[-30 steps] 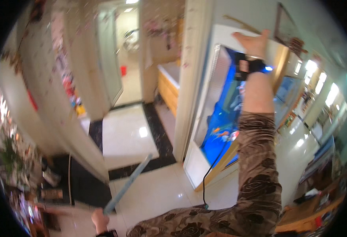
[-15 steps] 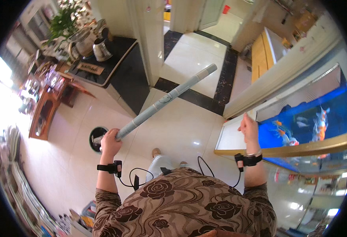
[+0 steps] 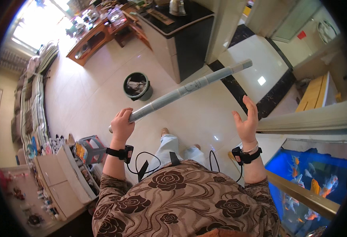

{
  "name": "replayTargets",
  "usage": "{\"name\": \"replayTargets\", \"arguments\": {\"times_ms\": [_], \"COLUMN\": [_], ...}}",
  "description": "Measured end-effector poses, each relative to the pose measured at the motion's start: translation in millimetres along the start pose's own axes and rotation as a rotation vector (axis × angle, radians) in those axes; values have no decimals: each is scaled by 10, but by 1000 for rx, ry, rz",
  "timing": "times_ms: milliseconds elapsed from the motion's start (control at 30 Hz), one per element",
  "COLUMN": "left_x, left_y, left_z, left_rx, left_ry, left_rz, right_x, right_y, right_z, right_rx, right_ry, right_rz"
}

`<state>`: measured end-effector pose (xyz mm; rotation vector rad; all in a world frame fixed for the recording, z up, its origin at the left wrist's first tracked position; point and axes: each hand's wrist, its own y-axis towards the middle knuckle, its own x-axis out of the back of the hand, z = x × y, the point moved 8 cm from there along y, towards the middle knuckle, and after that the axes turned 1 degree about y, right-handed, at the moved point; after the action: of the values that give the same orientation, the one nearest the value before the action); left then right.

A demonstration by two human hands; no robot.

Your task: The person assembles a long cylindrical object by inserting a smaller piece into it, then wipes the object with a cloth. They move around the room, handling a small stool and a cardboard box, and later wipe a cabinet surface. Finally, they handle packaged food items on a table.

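Note:
My left hand is closed around the near end of a long rolled grey tube that slants up and to the right over the floor. My right hand is raised with its fingers apart and holds nothing, a little right of the tube and not touching it. Both wrists wear black bands with cables. The fish tank with orange fish in blue water lies at the lower right, just right of my right forearm.
A dark round waste bin stands on the glossy tiled floor ahead. A black-and-white cabinet is beyond it. Shelves and boxes with small items are at the lower left, a sofa along the left wall.
The view has swung down from the tank wall to the floor. My right hand came off the tank's top and now hovers open. My left hand still holds the tube.

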<state>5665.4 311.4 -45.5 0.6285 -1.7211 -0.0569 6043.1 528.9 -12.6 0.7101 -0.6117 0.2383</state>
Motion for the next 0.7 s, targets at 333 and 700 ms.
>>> {"name": "replayTargets", "arguments": {"times_ms": [333, 700], "left_x": [645, 1448], "left_y": [-536, -970], "left_z": [1287, 2606], "left_rx": [105, 146], "left_ry": [202, 364], "left_rz": [-151, -155], "right_x": [-1387, -3027], "right_y": [-186, 247], "right_z": [611, 2506], "right_rx": [-243, 265], "right_ry": [99, 284], "right_rz": [465, 422]}}
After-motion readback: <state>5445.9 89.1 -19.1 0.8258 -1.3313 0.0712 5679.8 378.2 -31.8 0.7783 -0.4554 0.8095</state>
